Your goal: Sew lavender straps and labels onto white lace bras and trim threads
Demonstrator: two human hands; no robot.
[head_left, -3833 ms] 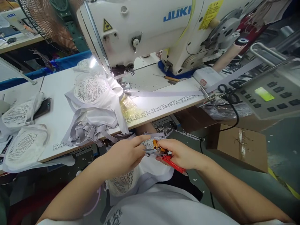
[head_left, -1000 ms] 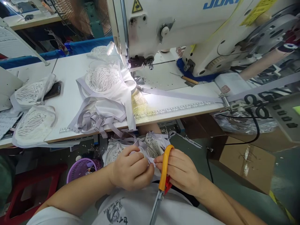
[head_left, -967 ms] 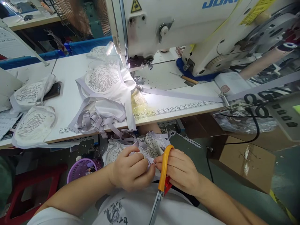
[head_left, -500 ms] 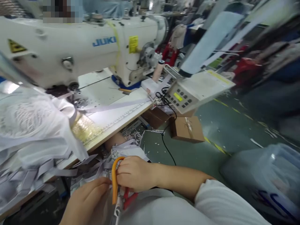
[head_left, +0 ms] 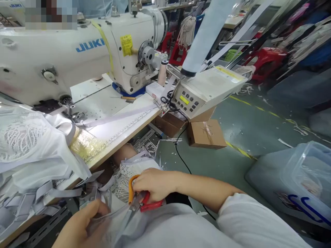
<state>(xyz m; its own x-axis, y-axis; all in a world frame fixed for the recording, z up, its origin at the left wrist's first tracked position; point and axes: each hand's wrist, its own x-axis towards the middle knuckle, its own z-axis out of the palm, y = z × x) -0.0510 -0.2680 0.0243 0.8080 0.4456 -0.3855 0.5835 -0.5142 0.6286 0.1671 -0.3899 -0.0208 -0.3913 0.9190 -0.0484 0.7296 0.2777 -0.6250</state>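
My right hand (head_left: 152, 183) is closed around the handles of a pair of scissors (head_left: 133, 207), one handle orange and one red. The blades point down toward my lap, beside a thin see-through material (head_left: 107, 222). My left hand (head_left: 79, 222), low in the view, has its thumb and fingers curled on that material; part of its grip is hidden. Just beyond both hands lies white lace fabric (head_left: 126, 175) below the table edge. White lace garment pieces (head_left: 31, 137) with straps are heaped on the sewing table at the left.
A white sewing machine (head_left: 90, 65) stands on the table (head_left: 116, 125). A control box (head_left: 192, 100) juts from the table's right end, its black cable (head_left: 181, 158) hanging down. Cardboard boxes (head_left: 207, 136) sit on the floor. A translucent bin (head_left: 281, 175) stands at the right.
My right hand has turned the scissors, so the blades and red handle show more. My left hand has moved down and left, away from the handles. The camera view has shifted right.
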